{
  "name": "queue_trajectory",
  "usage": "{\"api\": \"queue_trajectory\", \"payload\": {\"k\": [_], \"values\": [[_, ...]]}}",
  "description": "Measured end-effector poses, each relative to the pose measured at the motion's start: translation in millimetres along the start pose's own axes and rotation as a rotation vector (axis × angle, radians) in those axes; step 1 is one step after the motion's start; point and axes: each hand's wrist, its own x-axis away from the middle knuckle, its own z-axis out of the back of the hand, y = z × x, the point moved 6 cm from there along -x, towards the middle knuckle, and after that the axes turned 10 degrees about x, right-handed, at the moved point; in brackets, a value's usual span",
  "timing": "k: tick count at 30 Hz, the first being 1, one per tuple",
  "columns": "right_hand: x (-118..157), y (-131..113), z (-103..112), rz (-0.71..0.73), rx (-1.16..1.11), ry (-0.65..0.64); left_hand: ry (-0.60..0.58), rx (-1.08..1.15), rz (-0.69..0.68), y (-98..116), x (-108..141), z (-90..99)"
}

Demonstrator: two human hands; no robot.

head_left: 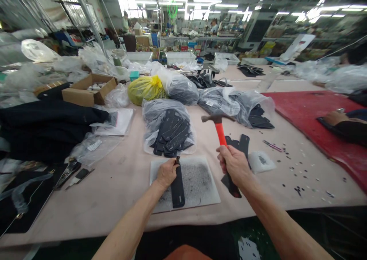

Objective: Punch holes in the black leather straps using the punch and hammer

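My right hand (233, 162) is closed round the handle of a hammer (220, 134), its metal head raised above the table. My left hand (168, 173) pinches a small dark punch (177, 160), upright at the far end of a black strip (178, 189). That strip lies lengthwise on a pale, black-speckled board (200, 180). Just beyond the board, an open clear bag (147, 126) holds a pile of black strips (173, 132). More black strips (244, 143) lie beyond and beside my right hand, near a small white packet (261, 160).
Small scattered pieces and a pen-like tool (272, 145) lie at the right. A red sheet (309, 122) has another person's hand (334, 118) above it. Black fabric (51, 126), a cardboard box (83, 96) and a yellow bag (145, 90) stand left and behind.
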Motion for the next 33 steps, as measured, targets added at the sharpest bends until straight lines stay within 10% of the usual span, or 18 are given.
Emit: {"api": "queue_trajectory", "payload": {"k": [4,9,14,20,25,30,33], "values": [[30.9,-56.3,13.2,0.472,0.466,0.198,-0.004,-0.014,0.002,-2.0,0.2,-0.8],[45.2,-67.2,-0.7,0.695,1.049,-0.043,-0.01,0.0,0.01,-4.9,1.6,-2.7],[53.6,-87.3,21.3,0.635,0.75,0.308,0.009,0.004,0.005,-3.0,1.3,-1.1],[49.1,-72.1,0.3,0.631,0.947,-0.09,-0.001,0.002,0.019,-3.0,1.5,-0.6],[54.4,-88.5,24.0,0.6,0.581,0.315,0.013,-0.005,-0.016,-0.4,1.2,-0.1],[49.3,-50.5,1.9,0.626,1.046,-0.105,0.015,0.001,-0.008,-3.2,1.8,-1.3],[28.8,-17.7,17.7,0.428,1.057,-0.099,0.031,0.004,-0.014,-5.4,2.3,-2.6]]}}
